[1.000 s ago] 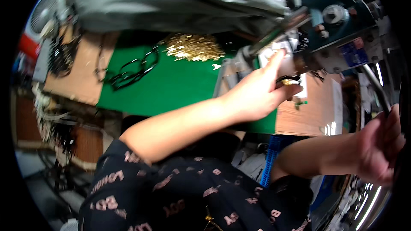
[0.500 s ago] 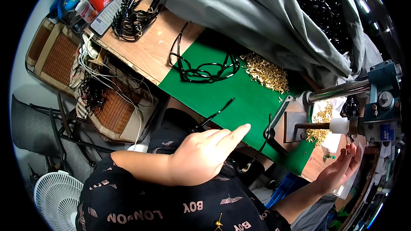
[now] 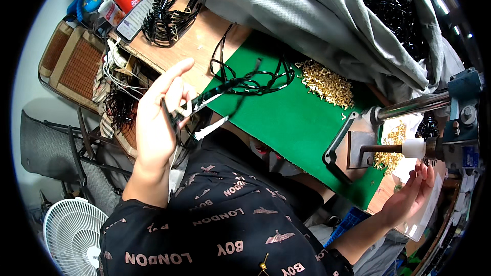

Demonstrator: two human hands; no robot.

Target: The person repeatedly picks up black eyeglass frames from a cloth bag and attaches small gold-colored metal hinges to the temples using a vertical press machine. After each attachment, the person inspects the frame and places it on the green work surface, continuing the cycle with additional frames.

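Head view: our left hand (image 3: 163, 112) has its fingers closed around a black glasses frame (image 3: 208, 95), blurred, raised near the close edge of the tabletop (image 3: 225, 20). Our right hand (image 3: 409, 197) lies below the press (image 3: 463, 117), fingers loosely curled, nothing visible in them. One black pair (image 3: 263, 91) lies on the green mat (image 3: 286, 117). Plenty seems left: gold pieces (image 3: 327, 86) stay heaped, and black parts (image 3: 388, 10) fill the grey cloth (image 3: 286, 5). Whether our held frame is finished, we cannot tell.

Held specs (image 3: 214, 91) glossy plastic, bench (image 3: 204, 31) smooth wd, post (image 3: 415, 107) shiny mtl.
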